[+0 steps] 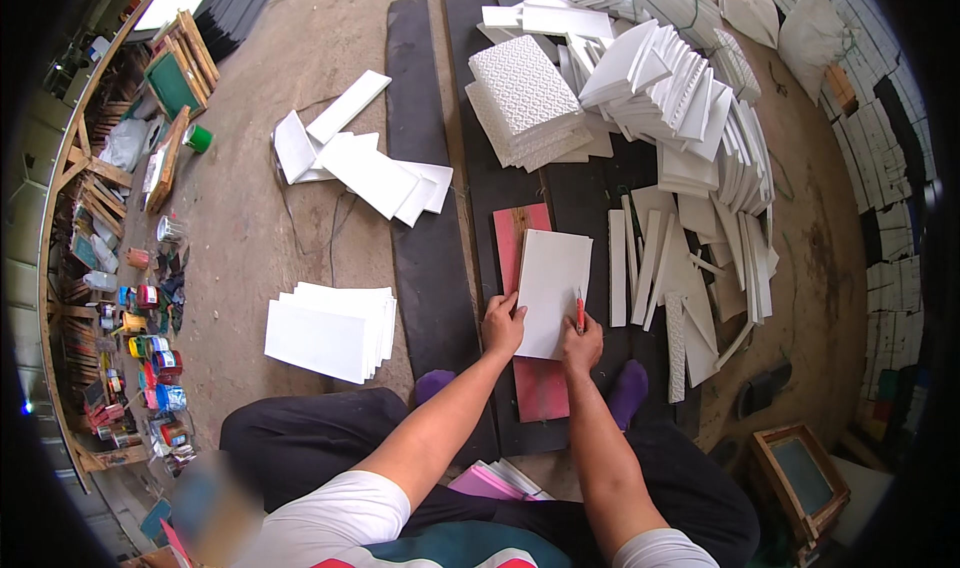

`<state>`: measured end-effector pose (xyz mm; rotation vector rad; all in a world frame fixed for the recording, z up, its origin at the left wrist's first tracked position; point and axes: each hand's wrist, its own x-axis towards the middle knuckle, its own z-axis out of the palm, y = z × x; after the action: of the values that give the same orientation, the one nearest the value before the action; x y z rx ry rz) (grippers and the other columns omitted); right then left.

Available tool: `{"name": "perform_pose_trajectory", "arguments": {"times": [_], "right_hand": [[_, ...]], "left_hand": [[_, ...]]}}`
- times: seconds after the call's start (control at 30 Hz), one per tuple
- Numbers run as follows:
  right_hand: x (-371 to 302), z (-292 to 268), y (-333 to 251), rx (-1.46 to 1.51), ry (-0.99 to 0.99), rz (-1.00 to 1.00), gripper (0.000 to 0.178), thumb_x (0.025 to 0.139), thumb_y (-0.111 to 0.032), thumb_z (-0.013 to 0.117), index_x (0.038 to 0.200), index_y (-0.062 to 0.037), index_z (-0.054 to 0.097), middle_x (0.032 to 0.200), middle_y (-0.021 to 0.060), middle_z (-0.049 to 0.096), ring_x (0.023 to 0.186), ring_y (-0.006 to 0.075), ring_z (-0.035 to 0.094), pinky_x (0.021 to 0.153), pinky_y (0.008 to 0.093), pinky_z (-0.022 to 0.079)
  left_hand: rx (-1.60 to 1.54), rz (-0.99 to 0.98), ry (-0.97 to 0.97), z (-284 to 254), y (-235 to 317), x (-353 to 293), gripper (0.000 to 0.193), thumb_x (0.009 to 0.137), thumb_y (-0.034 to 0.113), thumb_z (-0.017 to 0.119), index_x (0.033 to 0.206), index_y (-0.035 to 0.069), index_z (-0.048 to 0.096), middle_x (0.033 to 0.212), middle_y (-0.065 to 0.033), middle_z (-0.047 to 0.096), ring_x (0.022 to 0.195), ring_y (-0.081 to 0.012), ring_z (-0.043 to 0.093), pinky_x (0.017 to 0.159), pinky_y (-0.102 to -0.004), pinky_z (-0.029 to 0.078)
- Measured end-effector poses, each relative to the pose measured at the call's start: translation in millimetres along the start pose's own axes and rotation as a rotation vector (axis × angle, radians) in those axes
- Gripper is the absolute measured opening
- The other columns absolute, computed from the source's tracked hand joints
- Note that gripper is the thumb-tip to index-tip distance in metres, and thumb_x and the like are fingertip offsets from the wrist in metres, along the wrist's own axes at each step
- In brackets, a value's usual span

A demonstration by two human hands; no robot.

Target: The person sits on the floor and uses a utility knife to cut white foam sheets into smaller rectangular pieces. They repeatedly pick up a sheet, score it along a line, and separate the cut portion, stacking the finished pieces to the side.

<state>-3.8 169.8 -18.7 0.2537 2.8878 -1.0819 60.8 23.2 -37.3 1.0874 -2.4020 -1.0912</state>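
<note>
A white rectangular board (553, 283), seemingly with another under it, lies on a red plank (541, 390) in front of me. My left hand (503, 326) is closed on the board's left edge, low down, with the thumb on top. At the lower right corner, my right hand (582, 346) grips a red utility knife (580, 313); its thin tip points away from me over the board's face. Just right of the board lie narrow white strips (617, 268). The fingers under the board's edge are hidden.
Dark planks (425, 168) cover the ground beneath. A neat stack of white sheets (318, 333) and scattered white pieces (375, 173) lie left. Textured white panels (525, 88) and a large leaning pile (690, 98) stand far right. Paint cans (165, 363) line the left; a wooden frame (800, 483) sits near right.
</note>
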Motion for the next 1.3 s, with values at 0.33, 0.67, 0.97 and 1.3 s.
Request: {"name": "perform_pose_trajectory", "arguments": {"times": [0.33,0.67,0.97,1.3], "right_hand": [[21,-27,4,0.532,-0.435,0.063,0.036,0.083,-0.011,0.087,0.111,0.0021,0.069,0.093,0.003,0.071,0.084,0.0118,0.065,0.079,0.029,0.052],[-4,-54,-35,0.759,-0.335,-0.085,0.045,0.086,-0.008,0.085,0.127,-0.0001,0.067,0.094,-0.003,0.065,0.083,0.0076,0.059,0.077,0.0251,0.048],[7,-57,-68,0.922,-0.35,-0.102,0.065,0.085,-0.012,0.088,0.141,0.0024,0.06,0.134,0.0106,0.064,0.122,0.019,0.062,0.106,0.0326,0.048],[-7,-56,-52,0.412,-0.199,-0.195,0.051,0.082,-0.02,0.09,0.126,-0.0021,0.072,0.122,0.0091,0.069,0.102,0.0128,0.063,0.088,0.029,0.051]], "left_hand": [[-0.624,-0.276,-0.046,-24,6,4,0.042,0.092,0.03,0.082,0.12,0.002,0.069,0.107,-0.0049,0.069,0.087,-0.0102,0.063,0.079,-0.0295,0.053],[-0.493,-0.011,0.028,-73,53,7,0.058,0.1,0.048,0.069,0.122,-0.005,0.06,0.111,-0.0223,0.072,0.107,-0.0331,0.071,0.093,-0.0431,0.053],[-0.477,0.107,-0.016,-71,54,-36,0.053,0.1,0.05,0.068,0.117,0.001,0.059,0.097,-0.0227,0.075,0.094,-0.0405,0.075,0.078,-0.0458,0.056],[-0.619,-0.057,-0.016,-60,33,-39,0.049,0.101,0.041,0.07,0.119,-0.004,0.063,0.109,-0.022,0.074,0.103,-0.0322,0.073,0.088,-0.0416,0.055]]}}
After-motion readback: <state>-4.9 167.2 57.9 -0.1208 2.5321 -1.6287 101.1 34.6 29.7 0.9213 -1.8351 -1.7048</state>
